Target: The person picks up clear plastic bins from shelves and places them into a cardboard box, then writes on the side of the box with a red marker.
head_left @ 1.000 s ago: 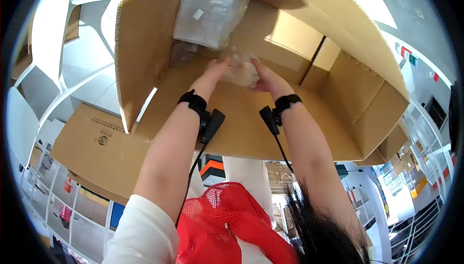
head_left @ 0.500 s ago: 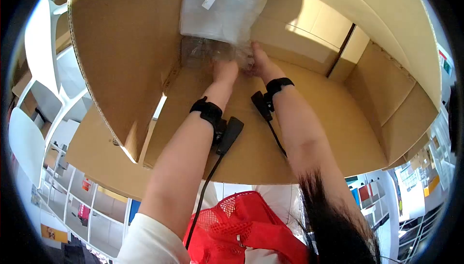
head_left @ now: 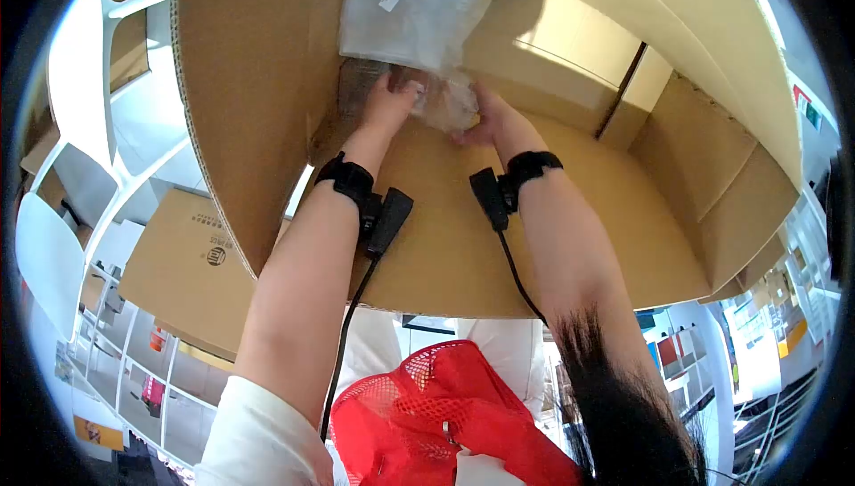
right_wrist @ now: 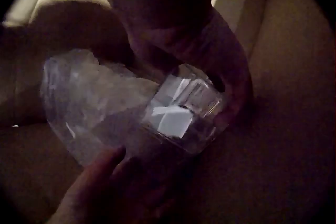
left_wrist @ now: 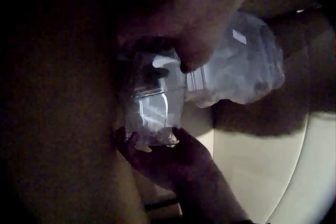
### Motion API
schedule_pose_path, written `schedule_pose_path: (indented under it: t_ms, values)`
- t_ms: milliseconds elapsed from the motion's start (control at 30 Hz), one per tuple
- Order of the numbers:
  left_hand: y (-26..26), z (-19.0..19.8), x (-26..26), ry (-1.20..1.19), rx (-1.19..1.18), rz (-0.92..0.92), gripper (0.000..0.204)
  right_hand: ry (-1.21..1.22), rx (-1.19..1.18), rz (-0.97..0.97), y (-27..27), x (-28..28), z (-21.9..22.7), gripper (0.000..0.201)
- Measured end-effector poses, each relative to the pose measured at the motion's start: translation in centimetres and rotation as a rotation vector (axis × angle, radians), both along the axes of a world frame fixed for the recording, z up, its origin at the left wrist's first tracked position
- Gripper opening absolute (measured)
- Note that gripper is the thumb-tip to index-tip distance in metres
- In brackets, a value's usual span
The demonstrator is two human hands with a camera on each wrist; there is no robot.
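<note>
Both hands reach deep into a large open cardboard box (head_left: 258, 85). Between them is a small clear plastic pack (head_left: 445, 99), lying against the foot of a big clear plastic bag bundle (head_left: 414, 5). My left hand (head_left: 396, 94) grips the pack's left side, and in the left wrist view its fingers (left_wrist: 191, 50) curl over the clear pack (left_wrist: 152, 108). From the right, my right hand (head_left: 476, 121) cups the pack. In the right wrist view the pack (right_wrist: 181, 111) sits under the right hand (right_wrist: 220, 77), with the bag bundle (right_wrist: 94, 103) beside it.
The box's side wall stands close on the left and its flaps (head_left: 730, 174) spread to the right. A flat printed cardboard box (head_left: 187, 263) lies below left. White chairs (head_left: 80, 85) are at the far left. Red mesh fabric (head_left: 427, 406) is near my body.
Both hands stay on the clear pack under the bag bundle. They went deeper into the box, then drew back a little. The head view has shifted.
</note>
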State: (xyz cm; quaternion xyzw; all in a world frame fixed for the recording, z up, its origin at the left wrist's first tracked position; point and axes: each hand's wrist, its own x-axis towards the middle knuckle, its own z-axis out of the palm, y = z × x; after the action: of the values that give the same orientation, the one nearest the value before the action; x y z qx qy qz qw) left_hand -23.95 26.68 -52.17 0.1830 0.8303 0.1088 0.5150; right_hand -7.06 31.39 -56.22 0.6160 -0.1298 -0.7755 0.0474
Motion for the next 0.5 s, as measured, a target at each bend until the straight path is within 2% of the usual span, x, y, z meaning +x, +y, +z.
schedule_pose_path:
  t_ms: [33,100,133,233,333,433,500]
  values:
    - [0.4,0.6,0.6,-0.03,0.048,0.027,0.052,-0.041,-0.007,-0.024,0.4,-0.6,1.6,0.056]
    - [0.1,0.4,1.2,0.085,0.123,0.004,0.056,-0.128,-0.027,-0.079,-0.1,-2.0,4.9,0.058]
    - [-0.2,0.1,1.5,0.141,0.16,-0.007,0.059,-0.122,-0.092,-0.141,-0.4,-2.4,5.4,0.058]
    - [-1.2,-0.2,0.7,0.037,0.147,0.054,0.062,-0.122,-0.038,-0.174,-0.7,-3.3,7.0,0.057]
    - [-1.3,-0.2,-0.1,0.064,0.221,-0.061,0.063,-0.218,-0.125,-0.197,-0.9,-3.3,6.5,0.047]
    - [-0.7,1.2,0.2,-0.024,0.189,-0.082,0.06,-0.201,-0.113,-0.153,-0.8,-1.1,7.4,0.049]
    - [-1.0,1.6,1.2,-0.041,0.229,-0.094,0.055,-0.119,-0.06,0.012,-0.4,0.7,8.8,0.048]
